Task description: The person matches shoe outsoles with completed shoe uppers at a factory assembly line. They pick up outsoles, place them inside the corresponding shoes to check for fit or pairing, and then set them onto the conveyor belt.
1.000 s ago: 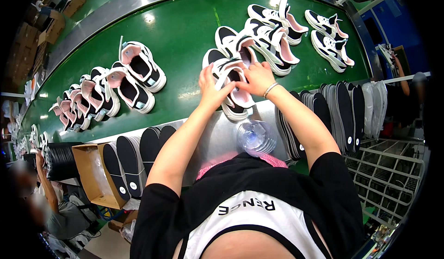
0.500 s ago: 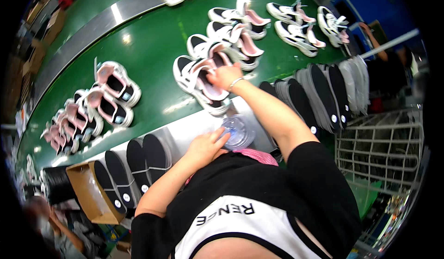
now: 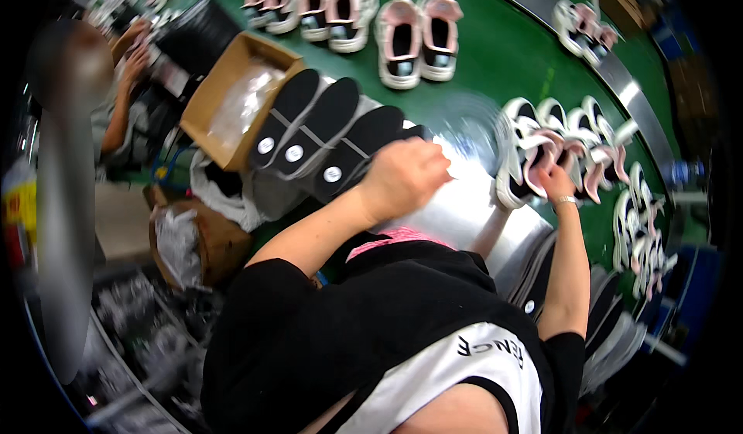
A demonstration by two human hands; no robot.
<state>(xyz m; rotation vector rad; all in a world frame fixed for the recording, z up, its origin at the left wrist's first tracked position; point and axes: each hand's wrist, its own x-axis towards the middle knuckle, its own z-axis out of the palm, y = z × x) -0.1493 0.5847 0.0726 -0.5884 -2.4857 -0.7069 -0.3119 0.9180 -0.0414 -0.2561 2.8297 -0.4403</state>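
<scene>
My right hand [image 3: 553,181] is at the collar of a black, white and pink sneaker [image 3: 517,172], the nearest in a row standing on the green table [image 3: 495,54]. Its fingers are bent around the pink-lined opening, their tips partly hidden. My left hand [image 3: 406,177] is closed over the near end of a row of black insoles [image 3: 364,141], with an insole tip showing just beyond the knuckles. Whatever lies between its fingers is hidden. Between my hands a round clear plastic container [image 3: 467,133] rests on the metal edge strip [image 3: 457,202], smeared by motion.
More sneakers [image 3: 418,39] stand at the far left, others [image 3: 641,229] at the right. A cardboard box [image 3: 232,101] with clear plastic is beside the insoles. Further insoles [image 3: 534,275] lie near my right forearm. A co-worker's hands [image 3: 133,54] show at far left.
The view has turned left. My left hand has moved from the clear container to the insoles at the left and closed. My right hand stays at the sneaker's opening.
</scene>
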